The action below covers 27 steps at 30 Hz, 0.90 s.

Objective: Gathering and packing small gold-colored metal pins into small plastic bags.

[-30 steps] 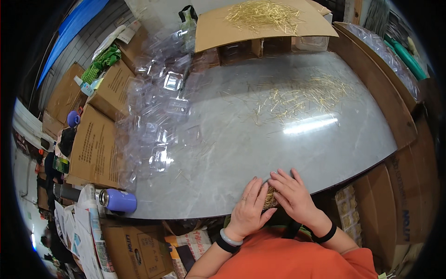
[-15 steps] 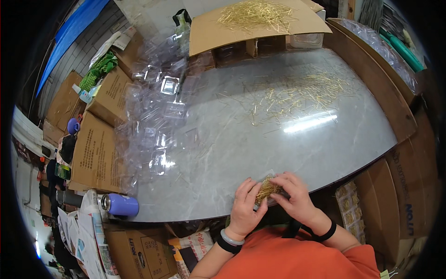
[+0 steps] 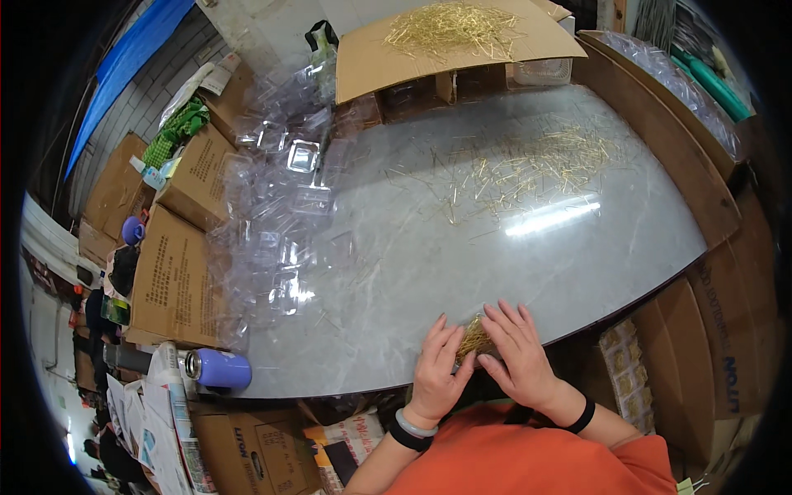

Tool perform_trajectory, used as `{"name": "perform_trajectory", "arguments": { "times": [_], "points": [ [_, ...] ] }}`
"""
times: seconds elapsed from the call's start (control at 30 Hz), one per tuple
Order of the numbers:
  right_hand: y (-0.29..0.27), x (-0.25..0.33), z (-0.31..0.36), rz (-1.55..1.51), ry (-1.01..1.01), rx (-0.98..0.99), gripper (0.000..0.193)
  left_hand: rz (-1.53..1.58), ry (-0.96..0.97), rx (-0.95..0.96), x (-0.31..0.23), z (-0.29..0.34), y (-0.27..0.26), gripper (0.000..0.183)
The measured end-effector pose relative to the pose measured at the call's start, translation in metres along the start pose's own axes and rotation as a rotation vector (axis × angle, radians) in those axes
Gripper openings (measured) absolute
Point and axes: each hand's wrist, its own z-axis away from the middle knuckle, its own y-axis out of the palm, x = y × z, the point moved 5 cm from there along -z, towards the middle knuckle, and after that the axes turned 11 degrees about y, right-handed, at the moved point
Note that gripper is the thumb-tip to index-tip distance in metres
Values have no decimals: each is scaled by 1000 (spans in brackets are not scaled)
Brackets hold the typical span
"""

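Flanking one golden bundle [image 3: 472,339]: two bare hands [image 3: 435,373] [image 3: 523,356].

Table: grey marbled top [image 3: 396,318], glossy, strip light reflecting near the right-hand side, dark edge along the near right. Left side carries a big loose heap of clear plastic boxes [image 3: 285,223], running nearly far edge to near edge. Purple bottle [image 3: 224,370] at the near left corner, silver mouth pointing left; can't tell if it's upright or lying. Loose gold pins [image 3: 536,169] scattered toward the far right, crossing at all angles, thinning out leftward. Far edge: cardboard compartments [image 3: 448,87] under a sheet. Right edge: brown cardboard wall [image 3: 689,169], bowed along the rim.
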Motion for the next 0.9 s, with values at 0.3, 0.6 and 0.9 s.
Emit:
{"name": "perform_trajectory", "arguments": {
  "times": [0.3,0.6,0.9],
  "points": [
    [2,-2,-21,-71,-3,-146,20,80,-75,-23,3,1,-2,43],
    [2,-5,-19,-37,-58,-27,28,39,-55,24,4,0,-3,43],
    [15,1,-16,154,-134,25,46,264,-89,67,10,2,-6,89]
  ]
}}
